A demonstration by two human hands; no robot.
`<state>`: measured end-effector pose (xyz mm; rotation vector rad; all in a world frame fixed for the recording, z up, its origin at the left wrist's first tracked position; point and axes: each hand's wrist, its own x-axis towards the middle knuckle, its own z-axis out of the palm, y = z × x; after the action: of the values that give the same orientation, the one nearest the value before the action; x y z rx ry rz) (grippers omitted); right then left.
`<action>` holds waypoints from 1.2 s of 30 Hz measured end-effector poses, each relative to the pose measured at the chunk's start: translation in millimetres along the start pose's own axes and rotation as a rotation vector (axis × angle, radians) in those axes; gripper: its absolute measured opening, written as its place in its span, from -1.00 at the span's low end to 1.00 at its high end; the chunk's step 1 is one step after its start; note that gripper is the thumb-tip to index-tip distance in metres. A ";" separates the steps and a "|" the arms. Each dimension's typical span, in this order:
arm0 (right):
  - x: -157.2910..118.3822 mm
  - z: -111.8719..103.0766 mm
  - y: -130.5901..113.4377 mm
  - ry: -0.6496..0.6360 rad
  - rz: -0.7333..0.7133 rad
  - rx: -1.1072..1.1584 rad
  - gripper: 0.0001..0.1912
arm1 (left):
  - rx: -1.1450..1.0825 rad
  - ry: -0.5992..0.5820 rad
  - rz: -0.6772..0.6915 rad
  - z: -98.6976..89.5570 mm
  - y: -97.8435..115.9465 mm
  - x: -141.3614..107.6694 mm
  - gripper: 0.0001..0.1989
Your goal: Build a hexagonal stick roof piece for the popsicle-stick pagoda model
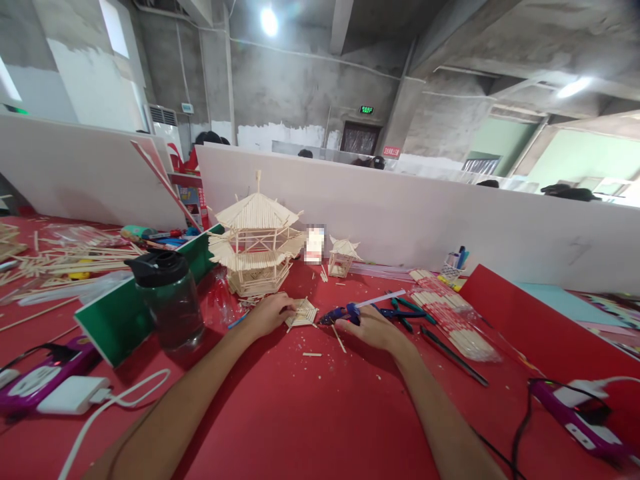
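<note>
My left hand (271,315) has its fingers closed on the near left edge of a small hexagonal frame of thin wooden sticks (305,313), which lies on the red table. My right hand (375,328) is wrapped round a dark blue hot glue gun (341,313). A whitish glue stick (384,298) juts from its back, and its nozzle is close to the frame's right corner; I cannot tell whether they touch. Behind my left hand stands a two-tiered pagoda of wooden sticks (259,247). Farther right is a small stick pavilion (343,257).
Pliers with green handles (410,312), a dark pen-like tool (455,357) and bagged wooden sticks (457,320) lie to the right. At left are a dark water bottle (170,303), a green board (117,327) and a purple power strip (50,373). White partitions (400,213) stand behind.
</note>
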<state>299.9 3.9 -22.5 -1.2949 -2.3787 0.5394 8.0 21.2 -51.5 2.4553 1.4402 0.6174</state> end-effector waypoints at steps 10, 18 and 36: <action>6.4 9.9 14.8 0.076 0.047 0.057 -0.55 | 0.001 0.009 0.001 1.1 -0.8 0.6 -0.85; 8.0 7.4 4.5 0.069 0.020 0.201 -0.51 | -0.006 0.013 0.023 1.8 -3.0 0.0 -0.85; 4.7 13.0 5.3 -0.082 0.080 1.368 -0.54 | -0.001 0.005 0.007 -1.1 -0.5 0.2 -0.83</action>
<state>294.9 8.6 -35.6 -0.6601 -1.3250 1.7901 7.2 21.6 -50.7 2.4613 1.4332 0.6262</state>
